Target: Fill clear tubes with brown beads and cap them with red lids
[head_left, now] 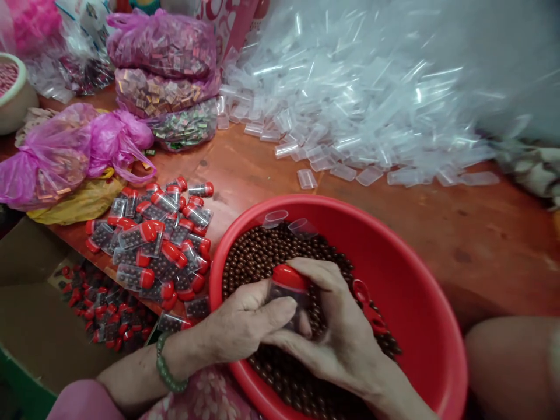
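A small clear container with a red cap [290, 279] is held upright over a red basin [394, 256]. My left hand [245, 321], with a green bead bracelet on its wrist, is wrapped round its left side, thumb across the front. From the right, my right hand [341, 326] grips the same container, fingers by the cap. Brown balls [266, 251] fill much of the basin. Two clear empty containers [276, 218] lie at the basin's back edge. A red plastic scoop [370, 306] rests on the balls, partly behind my right hand.
Filled red-capped containers [164, 239] are piled left of the basin. A cardboard box [26, 291] at lower left holds more. Pink bags [166, 46] stand at the back left. Many empty clear containers [350, 105] cover the back of the wooden table [494, 245].
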### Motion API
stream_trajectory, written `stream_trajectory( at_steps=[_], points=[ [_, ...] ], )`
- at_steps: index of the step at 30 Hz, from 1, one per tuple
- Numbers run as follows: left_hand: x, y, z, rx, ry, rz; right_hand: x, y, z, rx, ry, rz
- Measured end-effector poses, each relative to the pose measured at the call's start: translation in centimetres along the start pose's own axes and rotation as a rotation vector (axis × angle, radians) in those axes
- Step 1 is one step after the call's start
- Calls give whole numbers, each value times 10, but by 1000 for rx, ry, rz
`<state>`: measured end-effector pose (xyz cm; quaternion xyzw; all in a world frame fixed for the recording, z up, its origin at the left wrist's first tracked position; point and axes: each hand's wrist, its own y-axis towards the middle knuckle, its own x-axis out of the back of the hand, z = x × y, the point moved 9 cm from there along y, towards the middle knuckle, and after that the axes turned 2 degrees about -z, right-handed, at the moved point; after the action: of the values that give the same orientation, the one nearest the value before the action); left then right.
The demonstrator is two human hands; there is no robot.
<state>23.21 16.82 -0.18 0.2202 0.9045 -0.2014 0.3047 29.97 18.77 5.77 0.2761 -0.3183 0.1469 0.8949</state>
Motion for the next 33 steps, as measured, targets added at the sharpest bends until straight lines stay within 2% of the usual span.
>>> stream_trajectory(
  at_steps=[3, 8, 15, 19, 25, 30, 33],
  points=[
    [-1, 0, -7, -9, 191, -29, 1, -1, -9, -136, 191, 74],
    [1, 4, 1, 37, 450, -66, 10, 1, -24, -311, 329, 7],
    [-3, 4, -4, 11, 534, -49, 7, -7, -39, -504, 515, -23],
    [-4, 3, -6, 30, 630, -30, 11, -11, -41, -537, 546, -41],
    [-8, 4, -1, 77, 615, 74, 12, -22, -49, -585, 537, -72],
    [-4, 5, 2, 104, 607, 36, 14, -24, -47, -554, 453, -142],
    [-2, 4, 3, 104, 663, 7, 15, -24, -44, -557, 407, -130]
  ],
)
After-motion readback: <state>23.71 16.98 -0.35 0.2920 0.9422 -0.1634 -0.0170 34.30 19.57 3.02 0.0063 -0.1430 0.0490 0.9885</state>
